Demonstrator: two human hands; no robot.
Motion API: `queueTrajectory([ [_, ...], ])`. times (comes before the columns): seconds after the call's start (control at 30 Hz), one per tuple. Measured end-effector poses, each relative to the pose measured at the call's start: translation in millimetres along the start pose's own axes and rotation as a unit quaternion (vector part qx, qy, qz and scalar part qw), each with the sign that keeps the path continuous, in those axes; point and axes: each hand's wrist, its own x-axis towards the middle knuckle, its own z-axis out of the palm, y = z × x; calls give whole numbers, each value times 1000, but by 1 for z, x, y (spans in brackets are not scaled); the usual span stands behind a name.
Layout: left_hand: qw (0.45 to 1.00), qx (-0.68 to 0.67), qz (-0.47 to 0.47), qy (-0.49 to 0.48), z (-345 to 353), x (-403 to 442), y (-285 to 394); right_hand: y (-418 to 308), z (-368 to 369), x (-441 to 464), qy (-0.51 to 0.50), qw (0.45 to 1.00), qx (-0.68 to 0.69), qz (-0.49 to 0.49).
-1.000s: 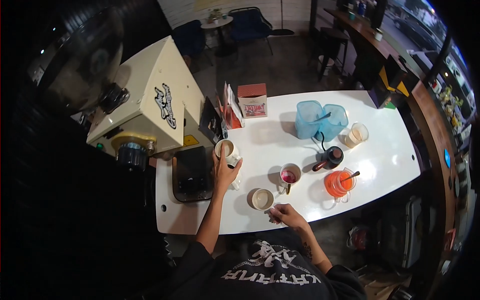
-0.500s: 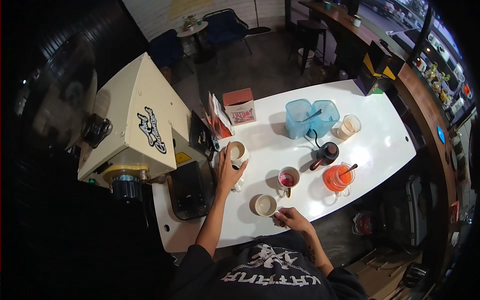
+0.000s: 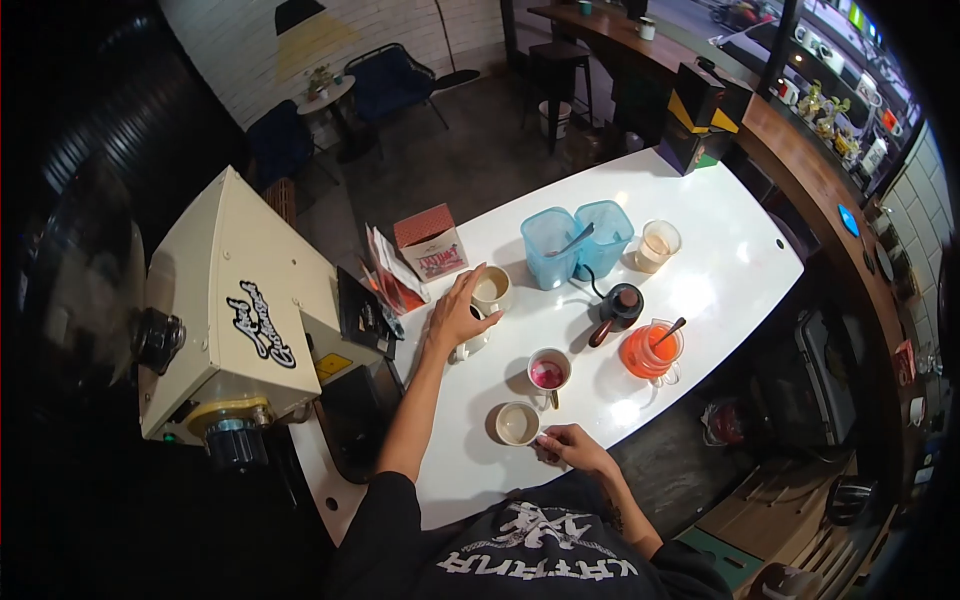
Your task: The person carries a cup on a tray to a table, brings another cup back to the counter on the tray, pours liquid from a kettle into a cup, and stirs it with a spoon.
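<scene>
My left hand (image 3: 461,316) is closed around a pale cup (image 3: 491,287), fingers at its far side and thumb at its near side. Partly hidden below that hand is another white cup (image 3: 472,347). Near the front edge of the table, my right hand (image 3: 570,447) pinches the handle of a pale, wide cup (image 3: 517,424); its inside looks bare. Just beyond it stands a mug (image 3: 549,371) with pinkish-red contents. To the right are a small dark kettle (image 3: 622,303) with a brown handle and a glass jug (image 3: 650,350) of orange-red liquid with a spoon.
A cream grinder (image 3: 235,310) stands at the left. On the white table (image 3: 725,250) are two blue containers (image 3: 555,245), a glass (image 3: 656,246) with a pale drink, a red-topped box (image 3: 432,243), packets (image 3: 395,275) and a black-and-yellow box (image 3: 702,115).
The view has turned, shifting most things leftward. My left hand has moved its cup farther off and slightly right, away from the mug. My right hand stays on its cup's handle.
</scene>
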Motion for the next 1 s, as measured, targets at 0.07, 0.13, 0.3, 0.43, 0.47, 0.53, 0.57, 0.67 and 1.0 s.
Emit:
queueTrajectory([
  [0.07, 999, -6, 27, -17, 1, 11, -2, -1, 0, 0, 5, 1000, -8, 1],
  [0.13, 998, 13, 43, -34, 1, 18, 0, -2, 1, -2, -2, 1000, -6, 0],
  [0.3, 993, 27, 87, -70, -3, 28, -1, -5, -1, -3, 2, 998, -63, -7],
  [0.43, 992, 16, 89, -90, -7, 30, 3, -8, 1, -2, 0, 998, -59, -21],
  [0.47, 992, 17, 89, -87, -8, 31, 3, -9, 3, -2, -1, 998, -56, -14],
  [0.53, 989, 19, 107, -96, -10, 32, 4, -4, 5, 1, -8, 998, -52, -20],
  [0.57, 990, 19, 107, -93, -10, 33, 4, -2, 5, 2, -13, 999, -46, -25],
  [0.67, 987, 35, 119, -99, -6, 36, -2, -13, 7, -2, -12, 997, -68, -16],
  [1.0, 990, 14, 112, 87, -12, 18, 4, 1, 3, 9, -44, 994, -89, -37],
])
